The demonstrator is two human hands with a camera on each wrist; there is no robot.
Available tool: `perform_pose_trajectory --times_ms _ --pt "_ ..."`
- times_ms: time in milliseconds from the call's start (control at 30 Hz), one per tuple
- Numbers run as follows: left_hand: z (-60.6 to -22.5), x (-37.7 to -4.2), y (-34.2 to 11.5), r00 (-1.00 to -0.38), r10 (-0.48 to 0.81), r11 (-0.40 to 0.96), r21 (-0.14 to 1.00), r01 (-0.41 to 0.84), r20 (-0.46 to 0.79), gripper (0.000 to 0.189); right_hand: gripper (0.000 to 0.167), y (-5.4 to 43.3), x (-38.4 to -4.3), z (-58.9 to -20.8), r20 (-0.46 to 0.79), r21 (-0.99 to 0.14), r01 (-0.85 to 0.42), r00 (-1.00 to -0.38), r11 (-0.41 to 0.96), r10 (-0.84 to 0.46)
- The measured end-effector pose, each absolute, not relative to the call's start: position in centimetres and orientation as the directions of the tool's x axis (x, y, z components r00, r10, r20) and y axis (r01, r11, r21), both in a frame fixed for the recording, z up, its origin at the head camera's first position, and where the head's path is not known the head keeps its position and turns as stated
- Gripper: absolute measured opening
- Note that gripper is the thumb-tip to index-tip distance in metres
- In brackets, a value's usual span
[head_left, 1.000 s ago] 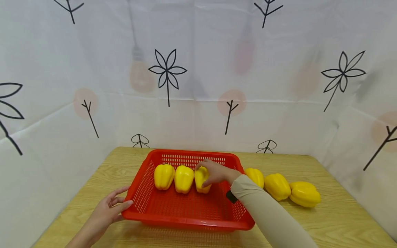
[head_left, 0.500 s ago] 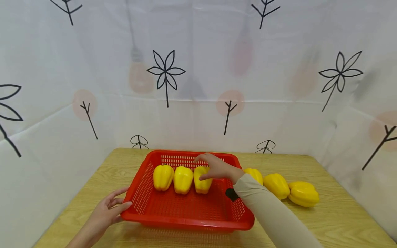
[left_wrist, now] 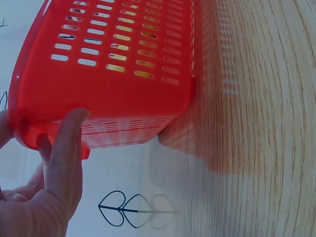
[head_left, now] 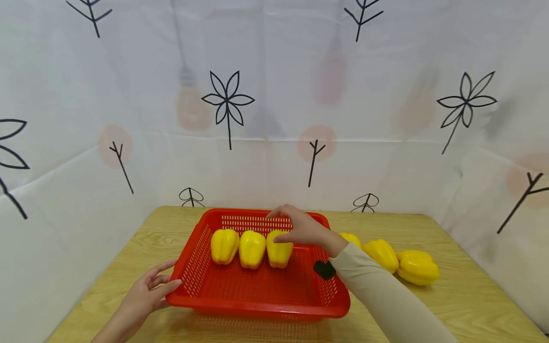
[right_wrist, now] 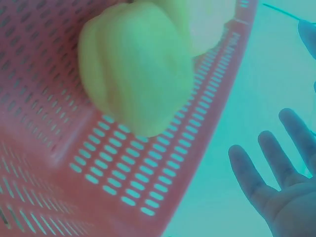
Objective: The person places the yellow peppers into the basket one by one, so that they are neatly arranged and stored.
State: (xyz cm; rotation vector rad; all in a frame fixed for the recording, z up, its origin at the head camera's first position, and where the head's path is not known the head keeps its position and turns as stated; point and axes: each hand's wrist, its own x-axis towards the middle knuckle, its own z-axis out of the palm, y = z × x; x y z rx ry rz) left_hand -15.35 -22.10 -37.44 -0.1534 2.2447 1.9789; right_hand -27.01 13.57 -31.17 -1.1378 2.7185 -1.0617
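A red slotted plastic basket (head_left: 257, 307) stands on the table with three yellow bell peppers inside: left pepper (head_left: 224, 247), middle pepper (head_left: 252, 250) and right pepper (head_left: 279, 256), in a row. My left hand (head_left: 146, 290) holds the basket's left side, thumb over the rim; in the left wrist view its fingers (left_wrist: 66, 148) lie against the outer wall. Over the right pepper hovers my right hand (head_left: 303, 227), thumb and fingers spread. The right wrist view shows that hand (right_wrist: 291, 197) apart from the nearest pepper (right_wrist: 136, 69), gripping nothing.
On the wooden table (head_left: 463, 305), right of the basket, several yellow peppers lie in a slanting row: a partly covered one (head_left: 350, 239), a middle one (head_left: 381, 255) and an outer one (head_left: 417, 267). A patterned white cloth (head_left: 266, 166) hangs behind the table.
My right hand has let go of the right pepper, leaving it in the basket, and has risen off it slightly rightward. My left hand keeps its place on the rim.
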Motion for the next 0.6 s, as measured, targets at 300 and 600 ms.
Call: perform_pose_trajectory --times_ms 300,600 --pt "-37.3 -15.4 -22.2 -0.984 0.039 0.128 0.978 -0.168 -0.174 0.069 0.045 13.9 -25.5 -30.1 0.327 -0.587 -0.674 -0.705 0.449 -0.629" --pt "-37.4 -15.4 -22.1 -0.984 0.024 0.129 0.976 -0.174 -0.179 0.068 0.041 14.5 -24.3 -29.1 0.418 -0.531 -0.731 -0.665 0.427 -0.618"
